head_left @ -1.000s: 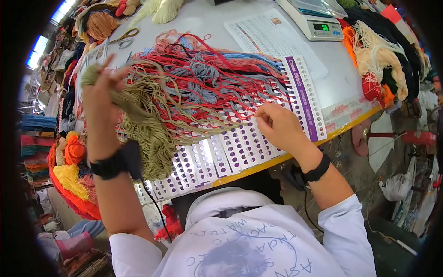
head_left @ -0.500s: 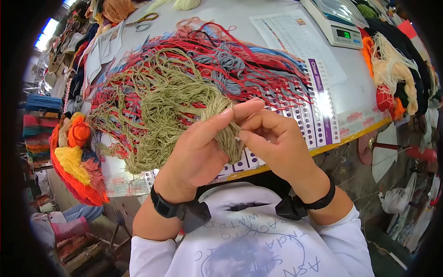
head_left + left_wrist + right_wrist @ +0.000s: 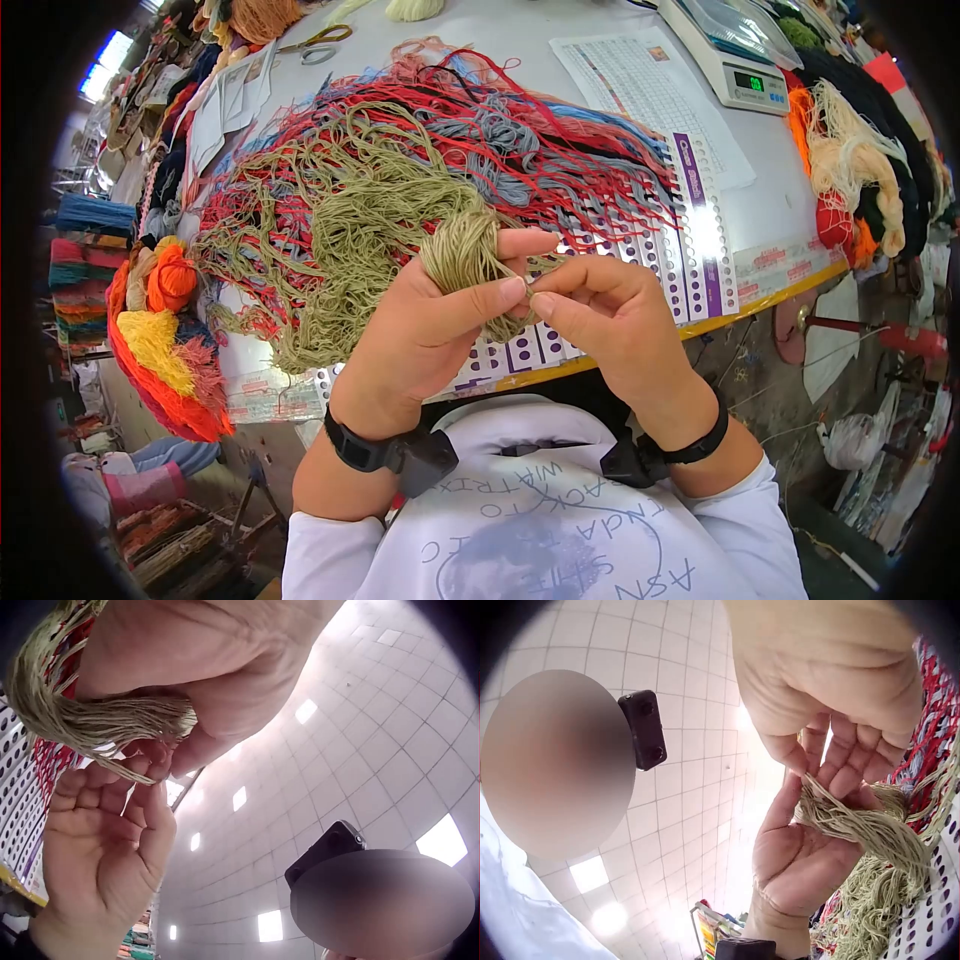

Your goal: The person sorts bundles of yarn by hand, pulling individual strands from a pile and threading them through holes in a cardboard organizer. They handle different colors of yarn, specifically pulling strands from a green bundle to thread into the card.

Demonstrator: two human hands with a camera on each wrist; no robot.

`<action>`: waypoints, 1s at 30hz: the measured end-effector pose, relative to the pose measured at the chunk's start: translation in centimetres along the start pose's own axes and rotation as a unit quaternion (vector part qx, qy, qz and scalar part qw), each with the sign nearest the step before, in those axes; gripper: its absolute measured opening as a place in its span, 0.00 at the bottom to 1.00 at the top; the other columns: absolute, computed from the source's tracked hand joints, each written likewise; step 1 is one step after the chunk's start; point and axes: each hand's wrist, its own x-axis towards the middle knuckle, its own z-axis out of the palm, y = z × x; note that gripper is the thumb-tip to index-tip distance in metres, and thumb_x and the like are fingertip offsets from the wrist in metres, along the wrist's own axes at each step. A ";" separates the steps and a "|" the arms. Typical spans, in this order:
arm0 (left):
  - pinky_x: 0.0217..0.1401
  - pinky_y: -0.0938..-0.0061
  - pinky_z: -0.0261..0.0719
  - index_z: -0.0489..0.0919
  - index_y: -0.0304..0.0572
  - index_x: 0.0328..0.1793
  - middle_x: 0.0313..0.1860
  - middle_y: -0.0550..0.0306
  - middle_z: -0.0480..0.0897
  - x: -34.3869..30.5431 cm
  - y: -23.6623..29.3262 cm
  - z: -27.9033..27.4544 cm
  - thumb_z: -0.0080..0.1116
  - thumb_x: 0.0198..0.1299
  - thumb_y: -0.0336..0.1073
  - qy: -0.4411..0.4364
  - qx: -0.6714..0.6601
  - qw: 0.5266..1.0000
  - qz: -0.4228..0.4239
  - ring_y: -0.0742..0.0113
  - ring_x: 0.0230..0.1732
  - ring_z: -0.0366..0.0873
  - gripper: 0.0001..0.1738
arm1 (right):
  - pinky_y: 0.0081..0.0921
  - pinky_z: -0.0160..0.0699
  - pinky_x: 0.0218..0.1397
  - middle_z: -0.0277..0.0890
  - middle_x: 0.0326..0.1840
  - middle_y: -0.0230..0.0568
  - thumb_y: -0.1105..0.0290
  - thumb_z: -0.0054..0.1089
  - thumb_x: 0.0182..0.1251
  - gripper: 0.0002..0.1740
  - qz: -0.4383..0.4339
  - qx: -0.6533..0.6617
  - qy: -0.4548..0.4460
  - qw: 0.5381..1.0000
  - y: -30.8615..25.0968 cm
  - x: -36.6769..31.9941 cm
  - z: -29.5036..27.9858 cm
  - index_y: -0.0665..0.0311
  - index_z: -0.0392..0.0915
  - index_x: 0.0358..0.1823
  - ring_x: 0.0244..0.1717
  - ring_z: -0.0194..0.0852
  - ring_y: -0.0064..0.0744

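A hank of olive-green thread spreads over the left and middle of the table. Its near end loops over my left hand, which grips the bundle between thumb and fingers. My right hand pinches a few strand ends with thumb and forefinger, right at the left thumb tip. The right wrist view shows the gathered strands fanning out from this pinch point. Under the green hank lie red, grey and blue threads, tied along white punched cards with a purple strip.
A digital scale stands at the back right, beside a printed chart. Scissors lie at the back left near paper sheets. Orange and yellow yarn hangs off the left edge; cream and black yarn sits at the right.
My left hand came from the raised left side to the front middle, bringing the green hank. My right hand left the cards and met it. Lately the left thumb has closed toward the right fingertips.
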 end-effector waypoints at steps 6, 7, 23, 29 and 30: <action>0.49 0.77 0.68 0.74 0.31 0.59 0.39 0.61 0.76 -0.1 0.0 0.2 0.60 0.53 0.29 0.005 -0.003 1.000 0.007 0.70 0.43 0.73 0.24 | 0.13 0.69 0.36 0.77 0.34 0.32 0.77 0.59 0.62 0.05 -0.016 0.002 0.019 1.000 0.1 -0.1 0.1 0.71 0.78 0.37 0.34 0.71 0.13; 0.49 0.76 0.68 0.74 0.31 0.59 0.39 0.61 0.76 -0.1 0.1 0.1 0.60 0.53 0.29 0.001 -0.001 1.000 0.007 0.71 0.43 0.73 0.25 | 0.13 0.69 0.36 0.77 0.34 0.31 0.77 0.59 0.62 0.05 -0.018 0.001 0.016 1.000 0.2 -0.1 0.0 0.71 0.78 0.37 0.34 0.70 0.14; 0.49 0.79 0.65 0.70 0.30 0.63 0.36 0.65 0.73 0.5 -0.3 0.0 0.63 0.52 0.27 0.005 0.093 0.995 0.047 0.75 0.42 0.71 0.30 | 0.16 0.66 0.38 0.75 0.32 0.29 0.76 0.59 0.60 0.03 -0.049 -0.045 0.032 0.997 0.6 0.0 -0.1 0.69 0.79 0.33 0.33 0.67 0.15; 0.50 0.78 0.66 0.69 0.28 0.63 0.33 0.64 0.74 0.3 0.1 -0.9 0.64 0.50 0.32 -0.028 0.072 0.997 0.027 0.74 0.41 0.71 0.33 | 0.20 0.69 0.44 0.74 0.30 0.31 0.77 0.56 0.61 0.02 -0.071 0.007 0.039 0.997 0.6 0.1 0.0 0.69 0.76 0.35 0.34 0.69 0.18; 0.50 0.78 0.66 0.69 0.28 0.63 0.33 0.64 0.74 0.4 0.0 -1.2 0.64 0.50 0.32 -0.028 0.073 0.997 0.027 0.74 0.41 0.71 0.33 | 0.20 0.69 0.44 0.74 0.30 0.31 0.77 0.56 0.61 0.02 -0.071 0.007 0.039 0.997 0.6 0.1 0.0 0.69 0.76 0.35 0.34 0.69 0.18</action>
